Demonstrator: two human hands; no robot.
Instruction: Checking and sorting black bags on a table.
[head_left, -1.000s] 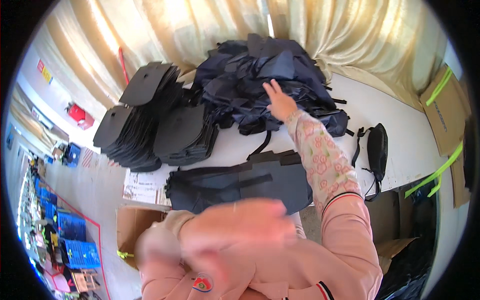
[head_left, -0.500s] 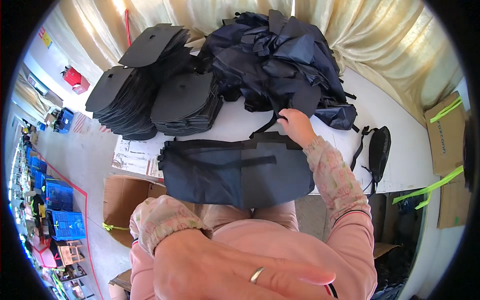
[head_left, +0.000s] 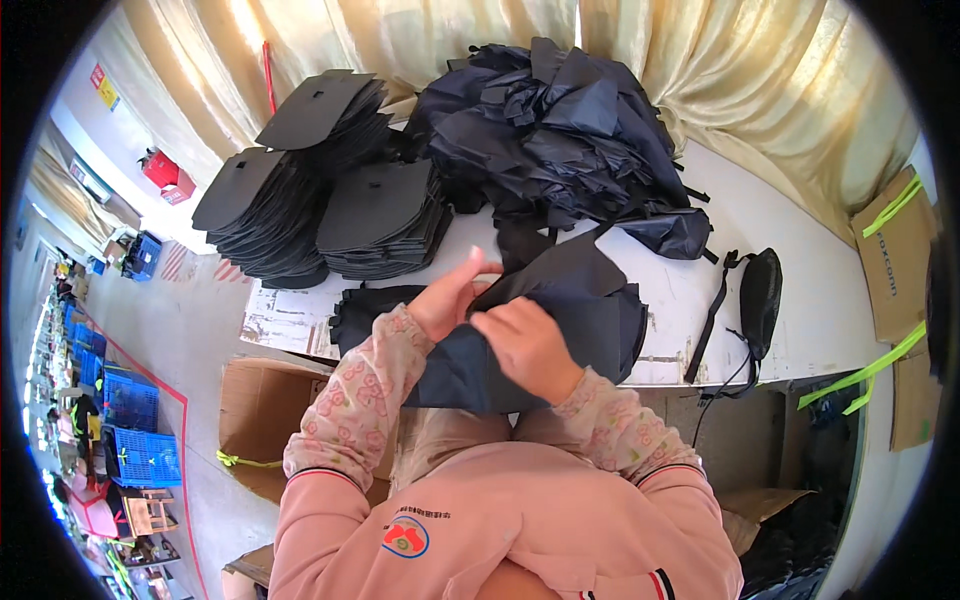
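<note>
A black fabric piece [head_left: 565,270] is raised above the table in front of me, its far corner pointing away. My right hand [head_left: 525,345] is closed on its near left edge. Just to the left, my left hand [head_left: 452,298] pinches the same edge, with the fingertips partly hidden. Beneath both hands lies a flat dark fabric panel [head_left: 450,375], spread along the table's near edge. Beyond them rises a large heap of black fabric pieces [head_left: 560,130].
Stacks of black flat panels [head_left: 375,215] stand at the far left of the white table [head_left: 800,315]. A black pouch with straps [head_left: 760,300] lies at the right. An open cardboard box [head_left: 262,405] sits below the left edge. Cream curtains [head_left: 780,90] hang behind.
My left hand has come up from close to my chest to the fabric. My right hand has moved back from the heap toward me, and a black fabric piece is now lifted over the panel.
</note>
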